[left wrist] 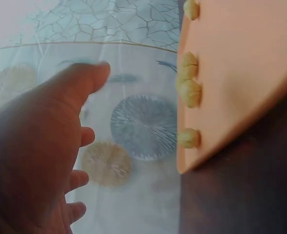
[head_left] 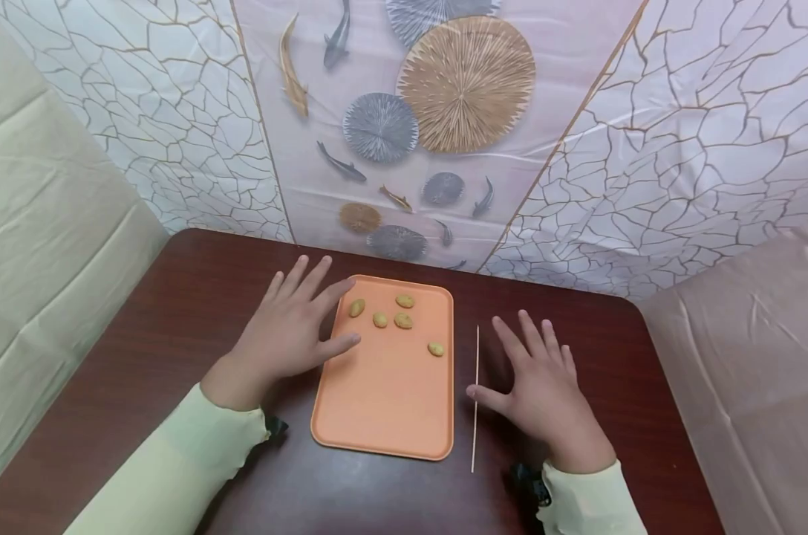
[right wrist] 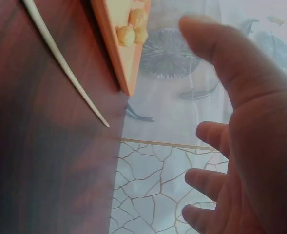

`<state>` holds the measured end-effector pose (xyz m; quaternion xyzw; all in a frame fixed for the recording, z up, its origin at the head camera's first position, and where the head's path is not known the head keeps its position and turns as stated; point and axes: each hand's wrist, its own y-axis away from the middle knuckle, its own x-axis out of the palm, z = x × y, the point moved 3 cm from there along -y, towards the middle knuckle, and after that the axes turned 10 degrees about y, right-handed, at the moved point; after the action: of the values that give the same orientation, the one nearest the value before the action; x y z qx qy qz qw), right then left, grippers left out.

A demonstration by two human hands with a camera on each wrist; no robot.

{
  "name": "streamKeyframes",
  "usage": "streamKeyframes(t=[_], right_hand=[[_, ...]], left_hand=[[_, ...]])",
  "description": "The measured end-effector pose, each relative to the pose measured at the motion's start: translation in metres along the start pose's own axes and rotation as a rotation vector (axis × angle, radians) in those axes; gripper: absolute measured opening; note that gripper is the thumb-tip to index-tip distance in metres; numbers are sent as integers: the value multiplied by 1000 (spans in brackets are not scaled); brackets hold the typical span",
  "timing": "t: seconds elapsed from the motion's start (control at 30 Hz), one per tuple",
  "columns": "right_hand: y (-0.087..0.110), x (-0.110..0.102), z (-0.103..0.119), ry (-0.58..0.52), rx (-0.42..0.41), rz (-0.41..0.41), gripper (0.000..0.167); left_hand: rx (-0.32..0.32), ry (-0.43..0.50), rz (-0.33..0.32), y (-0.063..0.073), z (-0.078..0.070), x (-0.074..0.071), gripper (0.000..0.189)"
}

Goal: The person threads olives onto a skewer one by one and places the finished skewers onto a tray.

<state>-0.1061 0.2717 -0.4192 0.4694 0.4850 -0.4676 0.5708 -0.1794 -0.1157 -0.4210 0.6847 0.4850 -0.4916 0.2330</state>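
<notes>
An orange rectangular tray (head_left: 384,401) lies on the dark table, with several small yellow-green oval pieces, perhaps olives, on its far half. One piece (head_left: 435,348) sits apart near the right rim; another (head_left: 356,307) is close to the left rim. My left hand (head_left: 284,323) is spread above the tray's left edge and holds nothing. Right of the tray lies a thin pale wooden skewer (head_left: 474,442). Over the table beside it, my right hand (head_left: 544,386) has its fingers spread, its thumb above the stick. In the right wrist view the skewer (right wrist: 65,66) stays apart from those fingers.
The dark wood table (head_left: 243,461) ends at a patterned wall sheet (head_left: 391,171) at the back. Plain pale covers stand at the left side (head_left: 56,245) and right side (head_left: 751,334). Both wrists carry a black strapped device.
</notes>
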Motion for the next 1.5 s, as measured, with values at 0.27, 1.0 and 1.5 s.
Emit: streamKeyframes(t=[0.27, 1.0, 1.5], right_hand=[[-6, -3, 1, -64, 33, 50, 104], [-19, 23, 17, -189, 81, 437, 44], [-13, 34, 9, -305, 107, 445, 29]], left_hand=[[79, -9, 34, -17, -20, -5, 69], [260, 141, 339, -69, -87, 69, 28], [281, 42, 386, -81, -116, 102, 21]])
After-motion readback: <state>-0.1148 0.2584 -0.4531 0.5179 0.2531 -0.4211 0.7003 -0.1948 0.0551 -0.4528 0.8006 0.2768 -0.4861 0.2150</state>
